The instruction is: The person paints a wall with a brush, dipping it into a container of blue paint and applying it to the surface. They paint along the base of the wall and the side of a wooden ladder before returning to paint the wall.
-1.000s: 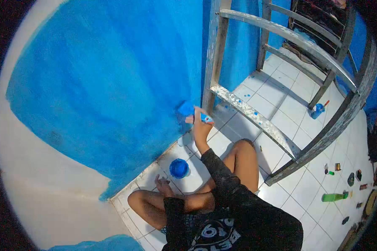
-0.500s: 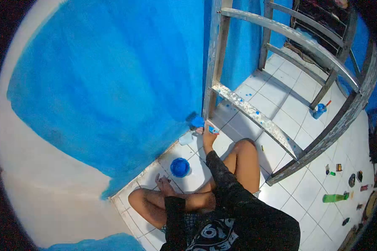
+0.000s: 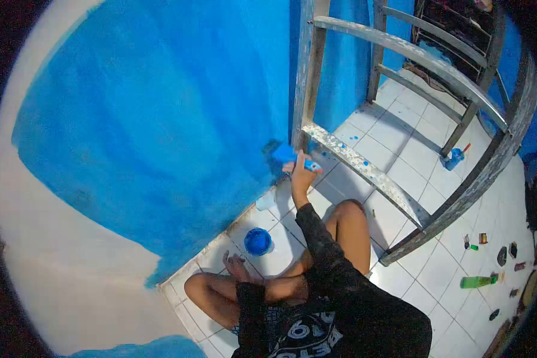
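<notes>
- The left hand [image 3: 237,267] lies loose on the crossed shin, fingers spread, holding nothing.
- Just beyond it, a round paint pot [image 3: 258,241] of blue stands on the white tiled floor [image 3: 400,152].
- The right hand [image 3: 301,174] is closed round a paintbrush [image 3: 285,154], whose bristles press on the blue wall [image 3: 161,119], low near the corner.
- A spattered ladder [image 3: 364,164] stands just beside.
- A green bottle [image 3: 476,281] lies well to the right.

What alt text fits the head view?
Seated cross-legged on white tiles, a person's right hand holds a blue brush to a half-painted blue wall. A tub of blue paint sits by the left hand; a paint-spattered ladder stands alongside.
</notes>
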A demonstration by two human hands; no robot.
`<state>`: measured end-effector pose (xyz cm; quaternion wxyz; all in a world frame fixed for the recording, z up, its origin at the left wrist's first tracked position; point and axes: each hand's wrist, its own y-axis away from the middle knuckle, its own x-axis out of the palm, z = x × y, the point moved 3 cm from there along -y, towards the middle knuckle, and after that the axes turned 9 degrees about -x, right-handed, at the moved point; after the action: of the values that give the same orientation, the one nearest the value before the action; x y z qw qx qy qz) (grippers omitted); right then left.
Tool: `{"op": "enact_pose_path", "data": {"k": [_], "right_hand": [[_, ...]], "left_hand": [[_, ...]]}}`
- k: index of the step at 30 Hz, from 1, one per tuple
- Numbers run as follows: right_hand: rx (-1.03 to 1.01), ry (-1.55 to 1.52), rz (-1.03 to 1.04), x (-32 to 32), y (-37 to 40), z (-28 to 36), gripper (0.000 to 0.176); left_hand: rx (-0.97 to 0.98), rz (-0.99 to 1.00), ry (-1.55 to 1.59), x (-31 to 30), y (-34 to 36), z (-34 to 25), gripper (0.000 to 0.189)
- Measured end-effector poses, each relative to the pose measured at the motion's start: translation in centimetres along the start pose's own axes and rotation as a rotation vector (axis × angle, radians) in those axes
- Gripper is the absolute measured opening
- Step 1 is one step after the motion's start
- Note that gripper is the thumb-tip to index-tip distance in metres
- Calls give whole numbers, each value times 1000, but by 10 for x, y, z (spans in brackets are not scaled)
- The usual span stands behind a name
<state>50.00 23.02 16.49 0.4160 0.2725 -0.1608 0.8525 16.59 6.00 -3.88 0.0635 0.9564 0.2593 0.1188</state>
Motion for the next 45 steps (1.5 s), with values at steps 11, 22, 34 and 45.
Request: {"op": "enact_pose_path", "data": {"k": [11, 22, 34, 45], "right_hand": [[21, 4, -103, -39, 13, -45, 28], [-73, 7, 51, 8, 16, 11, 29], [54, 100, -184, -59, 18, -93, 20], [-135, 68, 260, 73, 46, 70, 19]], "left_hand": [[-58, 15, 86, 3, 5, -5, 37], [-72, -61, 3, 4, 7, -6, 38], [-16, 21, -1, 6, 11, -10, 36], [-99, -43, 66, 2, 9, -3, 37]]}}
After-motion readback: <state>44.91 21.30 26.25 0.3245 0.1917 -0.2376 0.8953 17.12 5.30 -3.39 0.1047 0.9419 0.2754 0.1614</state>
